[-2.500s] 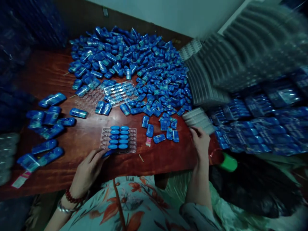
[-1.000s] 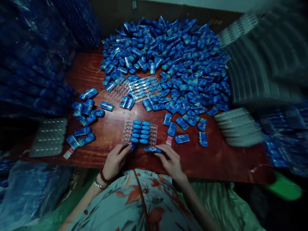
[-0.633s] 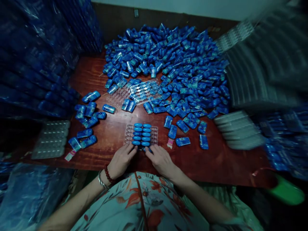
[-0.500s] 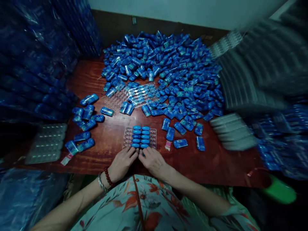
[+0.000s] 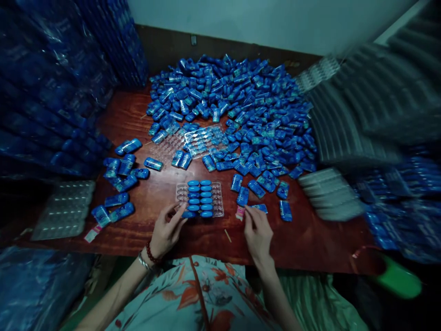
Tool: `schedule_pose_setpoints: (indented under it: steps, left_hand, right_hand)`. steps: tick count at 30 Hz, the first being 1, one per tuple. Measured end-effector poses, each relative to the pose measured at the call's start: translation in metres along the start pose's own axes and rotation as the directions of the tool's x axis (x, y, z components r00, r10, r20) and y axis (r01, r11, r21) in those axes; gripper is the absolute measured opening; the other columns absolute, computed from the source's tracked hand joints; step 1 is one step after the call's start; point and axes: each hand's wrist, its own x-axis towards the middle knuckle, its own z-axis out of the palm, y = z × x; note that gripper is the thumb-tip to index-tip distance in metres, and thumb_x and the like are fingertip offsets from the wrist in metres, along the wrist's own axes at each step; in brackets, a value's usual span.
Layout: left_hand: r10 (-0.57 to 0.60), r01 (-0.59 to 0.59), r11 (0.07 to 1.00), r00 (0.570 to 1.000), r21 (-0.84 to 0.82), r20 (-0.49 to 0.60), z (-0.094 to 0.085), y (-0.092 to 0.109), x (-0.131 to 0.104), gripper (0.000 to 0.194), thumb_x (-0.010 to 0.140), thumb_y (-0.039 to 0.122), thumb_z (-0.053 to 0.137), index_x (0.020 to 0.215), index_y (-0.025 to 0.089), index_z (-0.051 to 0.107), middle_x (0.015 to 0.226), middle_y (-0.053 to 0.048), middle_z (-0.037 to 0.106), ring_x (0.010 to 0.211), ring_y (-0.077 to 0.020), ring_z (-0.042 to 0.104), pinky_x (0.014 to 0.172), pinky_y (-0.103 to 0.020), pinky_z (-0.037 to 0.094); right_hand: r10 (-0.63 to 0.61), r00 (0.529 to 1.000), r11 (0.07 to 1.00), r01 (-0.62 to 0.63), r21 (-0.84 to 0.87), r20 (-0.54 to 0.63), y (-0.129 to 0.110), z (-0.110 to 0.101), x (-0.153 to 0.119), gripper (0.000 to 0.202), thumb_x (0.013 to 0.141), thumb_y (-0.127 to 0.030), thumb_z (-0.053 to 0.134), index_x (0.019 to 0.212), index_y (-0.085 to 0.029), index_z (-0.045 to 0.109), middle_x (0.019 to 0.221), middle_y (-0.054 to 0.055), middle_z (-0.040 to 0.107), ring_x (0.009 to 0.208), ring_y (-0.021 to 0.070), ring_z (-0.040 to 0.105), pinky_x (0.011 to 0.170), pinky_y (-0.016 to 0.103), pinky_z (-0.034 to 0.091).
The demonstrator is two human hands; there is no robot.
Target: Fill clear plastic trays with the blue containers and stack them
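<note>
A clear plastic blister tray (image 5: 217, 197) lies near the table's front edge, with two columns of shiny blue oval pieces (image 5: 206, 201) in its middle. My left hand (image 5: 167, 232) is at the tray's lower left corner, thumb and fingers closed on its edge beside the lowest blue piece. My right hand (image 5: 257, 232) is to the right of the tray, its fingertips pinched at the edge of a small pink-and-white slip (image 5: 240, 212). A blue wrapped packet (image 5: 261, 208) lies partly behind those fingers. Just above the slip is another blue packet (image 5: 243, 196).
A big heap of blue packets (image 5: 234, 96) covers the table's back. Two empty clear trays (image 5: 205, 140) lie before it. Loose packets (image 5: 119, 181) and a tray stack (image 5: 64, 209) are at left. More trays (image 5: 329, 193) stand at right. A thin stick (image 5: 228, 236) lies near the front.
My hands, together at the tray's near edge before, are now apart. The left has shifted to the tray's left corner; the right has moved right to the slip. The thin stick is now visible.
</note>
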Motion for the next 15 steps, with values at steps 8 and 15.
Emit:
schedule_pose_setpoints:
  steps: [8,15]
  left_hand:
    - [0.174,-0.14,0.984,0.87,-0.107,0.461,0.083,0.089,0.062,0.039,0.089,0.015,0.041,0.128,0.016,0.045,0.117,-0.014,0.056,0.098,-0.021,0.055,0.081,-0.034,0.05]
    - [-0.015,-0.108,0.981,0.782,0.159,0.623,0.151,0.111,0.082,0.044,0.089,0.009,0.037,0.133,0.01,0.042,0.143,-0.018,0.036,0.129,-0.0312,0.038,0.097,-0.046,0.041]
  right_hand:
    - [0.138,0.933,0.935,-0.013,-0.354,0.332,0.056,-0.038,0.003,0.061,0.087,-0.05,0.045,0.138,-0.018,0.034,0.133,0.017,0.045,0.118,0.0308,0.044,0.081,0.045,0.046]
    - [0.452,0.888,0.799,-0.364,-0.478,0.079,0.09,-0.079,-0.006,0.048,0.091,-0.039,0.032,0.123,-0.011,0.053,0.113,0.019,0.057,0.101,0.0283,0.053,0.081,0.041,0.043]
